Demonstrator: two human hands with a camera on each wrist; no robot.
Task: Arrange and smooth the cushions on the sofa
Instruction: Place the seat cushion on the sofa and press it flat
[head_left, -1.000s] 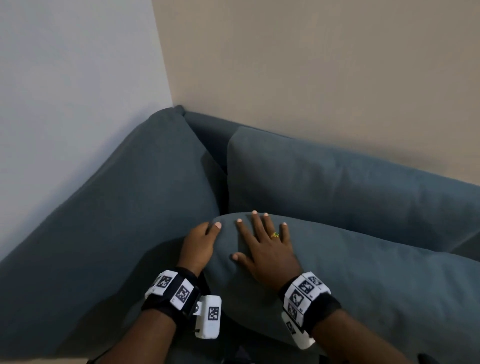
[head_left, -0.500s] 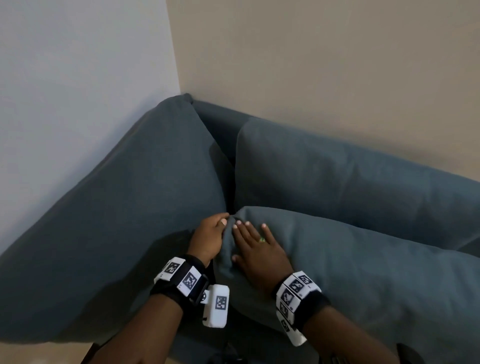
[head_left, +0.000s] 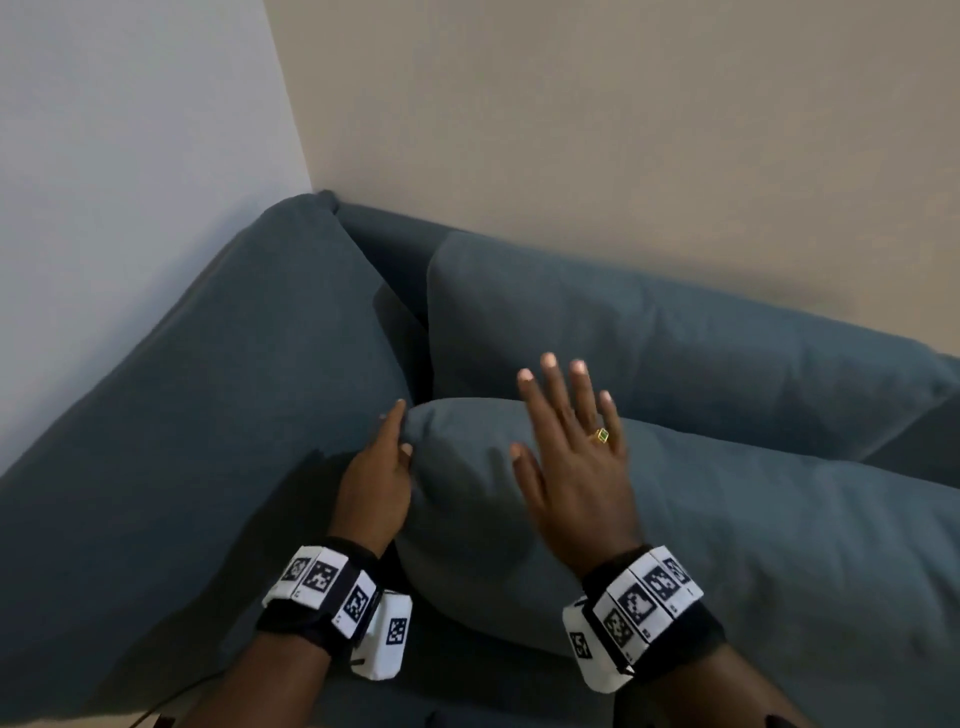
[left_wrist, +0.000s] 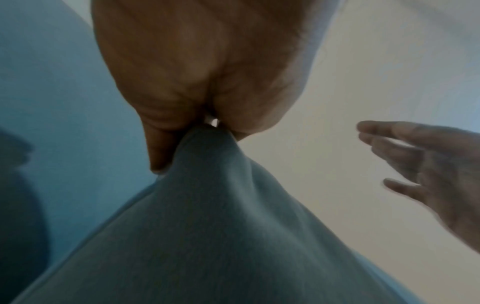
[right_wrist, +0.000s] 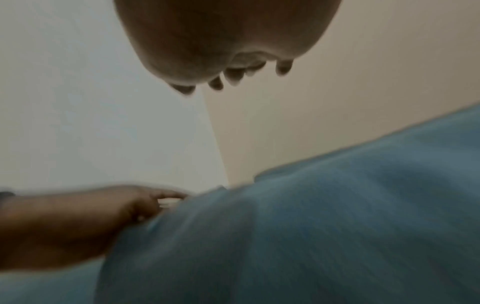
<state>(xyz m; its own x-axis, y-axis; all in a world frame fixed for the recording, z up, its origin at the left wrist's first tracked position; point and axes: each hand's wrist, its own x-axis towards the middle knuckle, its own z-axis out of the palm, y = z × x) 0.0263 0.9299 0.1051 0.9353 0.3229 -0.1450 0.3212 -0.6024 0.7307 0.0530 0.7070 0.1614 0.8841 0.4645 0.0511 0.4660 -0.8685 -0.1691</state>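
A blue-grey cushion (head_left: 675, 530) lies across the lower middle and right of the head view, on the seat of a sofa (head_left: 197, 415) of the same colour that fills the lower left. The left hand (head_left: 376, 483), left of centre, pinches the cushion's upper left corner, thumb on one side and fingers on the other; in the left wrist view (left_wrist: 202, 82) the cloth is bunched to a peak between them at the middle of the frame. The right hand (head_left: 576, 467) is at the centre of the head view, flat and open with fingers spread and straight, raised above the cushion's top edge; the left wrist view shows it at the right edge (left_wrist: 426, 168), clear of the cloth and blurred. A gold ring (head_left: 601, 435) sits on one of its fingers. Behind the cushion, a back cushion (head_left: 649, 353) stands against the beige wall (head_left: 623, 130) across the upper right. A paler wall (head_left: 130, 156) fills the upper left. Both wrists carry bands (head_left: 332, 587) with black-and-white square markers.
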